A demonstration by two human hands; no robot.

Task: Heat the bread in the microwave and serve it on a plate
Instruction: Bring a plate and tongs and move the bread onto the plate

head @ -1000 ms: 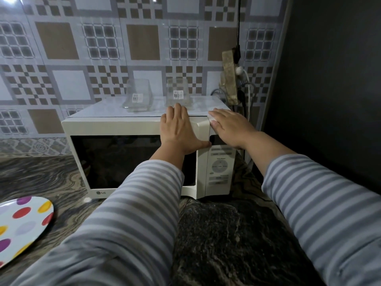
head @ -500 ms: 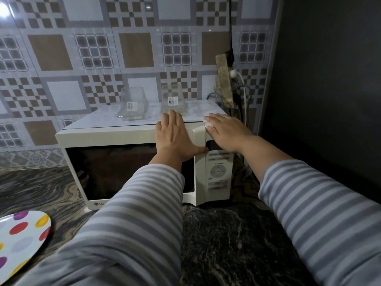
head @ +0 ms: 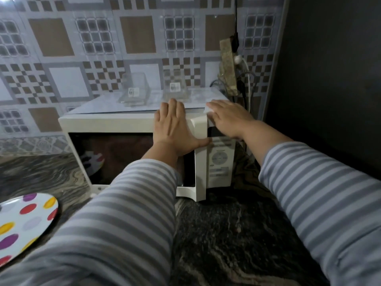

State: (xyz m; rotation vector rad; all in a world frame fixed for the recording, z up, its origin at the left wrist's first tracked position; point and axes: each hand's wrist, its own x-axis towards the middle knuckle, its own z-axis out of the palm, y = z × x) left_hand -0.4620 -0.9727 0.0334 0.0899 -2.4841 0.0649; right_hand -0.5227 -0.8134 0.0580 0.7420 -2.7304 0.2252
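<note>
A cream microwave [head: 123,124] stands on the dark marbled counter [head: 226,234] against the tiled wall. My left hand [head: 173,129] lies on the upper right of its dark glass door, thumb hooked around the door's right edge. The door stands slightly ajar, its right edge out in front of the control panel [head: 219,159]. My right hand [head: 228,118] rests flat on the microwave's top right corner, fingers spread. A white plate [head: 24,223] with coloured dots lies on the counter at the lower left. No bread is in view, and the inside of the microwave is hidden.
Two clear glass containers [head: 135,90] [head: 175,87] sit on top of the microwave, just behind my hands. A socket strip with plugs and cables [head: 237,58] hangs at the back right. A dark wall [head: 329,79] closes off the right side.
The door's right edge has swung a little outward from the control panel under my left hand. The view has shifted slightly; my right hand stays on the top corner.
</note>
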